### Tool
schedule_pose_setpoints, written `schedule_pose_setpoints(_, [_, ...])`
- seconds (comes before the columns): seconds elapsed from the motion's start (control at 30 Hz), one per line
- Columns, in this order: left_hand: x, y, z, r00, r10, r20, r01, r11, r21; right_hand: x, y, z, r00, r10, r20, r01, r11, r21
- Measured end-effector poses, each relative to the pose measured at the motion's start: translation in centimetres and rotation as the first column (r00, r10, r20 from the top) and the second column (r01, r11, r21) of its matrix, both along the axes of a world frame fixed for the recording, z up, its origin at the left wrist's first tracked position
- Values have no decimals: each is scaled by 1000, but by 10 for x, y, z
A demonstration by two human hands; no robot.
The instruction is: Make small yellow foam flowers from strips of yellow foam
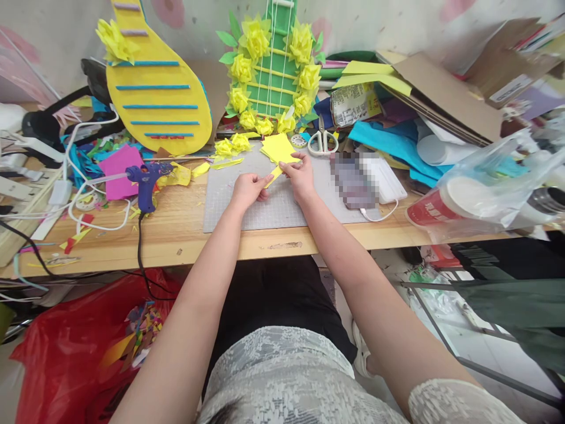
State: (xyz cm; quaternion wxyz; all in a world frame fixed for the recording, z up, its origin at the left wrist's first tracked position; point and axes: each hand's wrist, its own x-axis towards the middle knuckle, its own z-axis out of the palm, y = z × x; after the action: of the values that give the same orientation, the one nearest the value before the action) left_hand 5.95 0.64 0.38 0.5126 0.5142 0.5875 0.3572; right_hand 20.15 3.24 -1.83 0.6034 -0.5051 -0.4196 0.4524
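Note:
Over the grey cutting mat (220, 206), my left hand (249, 191) and my right hand (299, 175) pinch a small strip of yellow paper (274, 175) between them. Each hand is closed on one end of it. Just beyond my right fingers lies a stack of yellow paper squares (278, 147). Finished yellow paper flowers (232, 146) rest at the mat's far left edge. White-handled scissors (323, 141) lie behind my right hand, beside a roll of tape (299, 140).
A blue glue gun (148, 179) with a cord sits at left. Behind stand a yellow instrument-shaped craft (163, 118) and a green one (276, 76) ringed with flowers. A blurred phone (353, 179), white power bank (384, 176) and bagged paper cup (441, 203) are at right.

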Motion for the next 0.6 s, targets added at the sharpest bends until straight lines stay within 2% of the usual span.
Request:
schedule_pose_setpoints(0.27, [-4, -5, 5, 997, -23, 72, 24, 1000, -12, 4, 4, -1, 1000, -18, -12, 18, 1000, 3])
schedule_pose_setpoints(0.6, [-8, -4, 1, 998, -25, 58, 25, 1000, 13, 3, 1, 4, 998, -44, -50, 43, 999, -34])
